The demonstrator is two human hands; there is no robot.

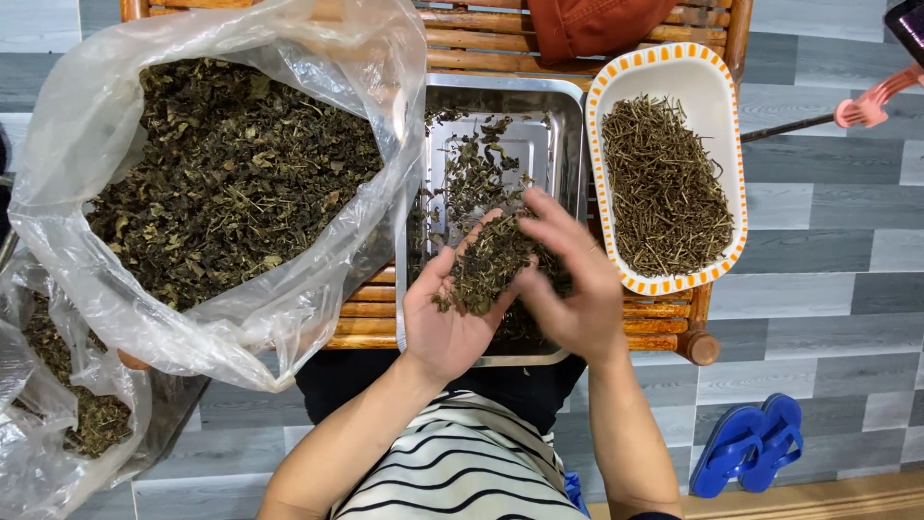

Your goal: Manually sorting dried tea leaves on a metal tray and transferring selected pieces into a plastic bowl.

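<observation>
1. Cupping a small heap of dried leaves (491, 262) in the left hand (452, 313), palm up and fingers loosely open rather than clenched; picking at that heap with the right hand (570, 279), fingertips curled down into the leaves, thumb side toward the left palm, pinching at bits though the exact hold between fingertips is hidden.
2. Lying right on the left palm, the heap, at about 11 o'clock from the right hand's knuckles and touching its fingertips; stretching its long axis from 7 o'clock up to 1 o'clock along the open palm. Sitting closest to the heap, the left hand, bearing it; coming in over the top, the right.
3. Angling both forearms in from the bottom edge, left from 7 o'clock and right from 5 o'clock, meeting over the near end of the metal tray (558, 116); showing below them, a black-and-white striped shirt (462, 472).
4. Holding more loose leaves (476, 164), the tray, scattered toward 12 o'clock of the hands.
5. Resting at 2 o'clock, just beside the tray, a white oval dish with an orange-patterned rim (727, 96), filled with thin dry stems (669, 188).
6. Spreading at 10 o'clock, a large clear plastic bag (366, 58) full of dried leaves, leaning over the tray's left edge; sitting at 8 o'clock, a smaller bag (38, 462).
7. Supporting all this, a slatted wooden stool (664, 323); lying at 4 o'clock on the grey floor, blue sandals (749, 445).
</observation>
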